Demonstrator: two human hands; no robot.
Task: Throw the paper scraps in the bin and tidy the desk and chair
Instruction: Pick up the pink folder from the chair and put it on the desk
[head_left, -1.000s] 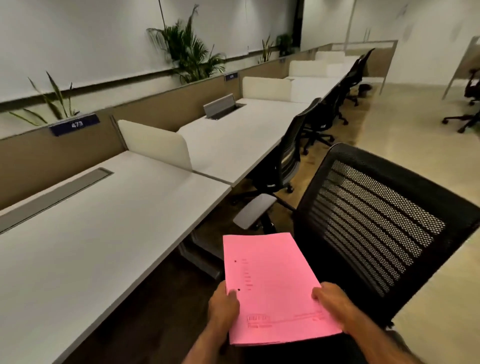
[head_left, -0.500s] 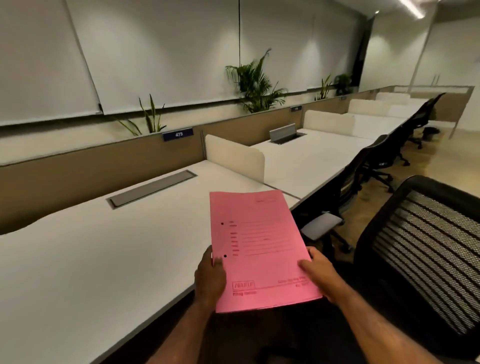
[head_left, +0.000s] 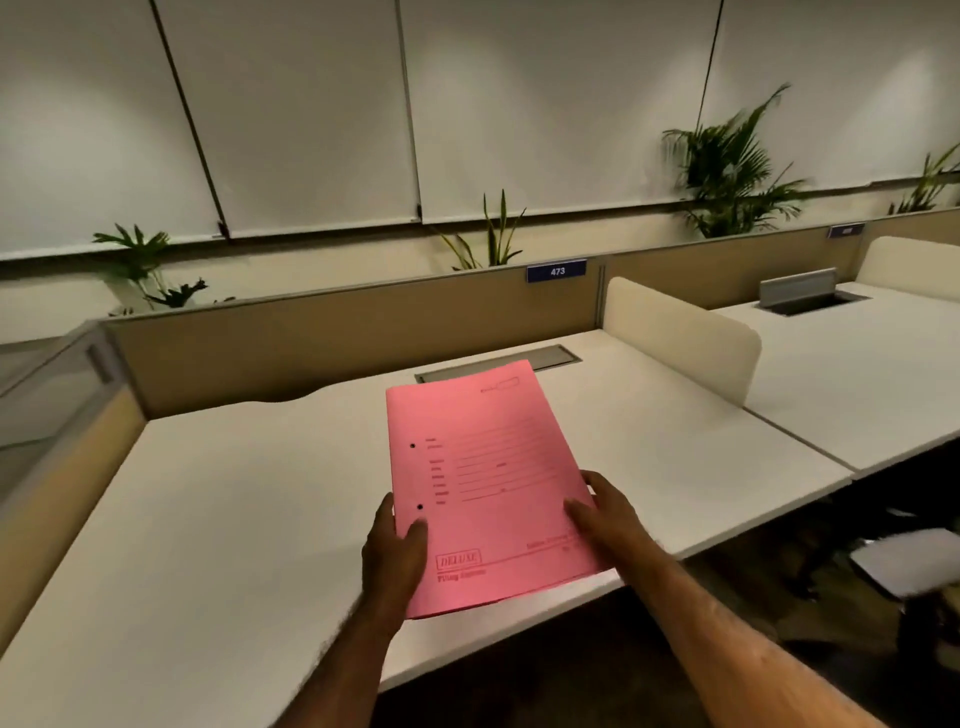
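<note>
Here the pink folder (head_left: 488, 483) sits clasped between both hands' grip; left hand (head_left: 396, 551), right hand (head_left: 605, 512), above the desk (head_left: 218, 493).

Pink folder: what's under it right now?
The pink folder, held by the left hand and right hand, is over the white desk. Its far edge hides part of the grey cable hatch; whatever lies directly beneath is covered.

One pink folder (head_left: 483, 483), two desks (head_left: 208, 519) (adjoining), four plants (head_left: 727, 171).

Dim warm overhead light, soft motion blur, wide-angle bowing at edges.
</note>
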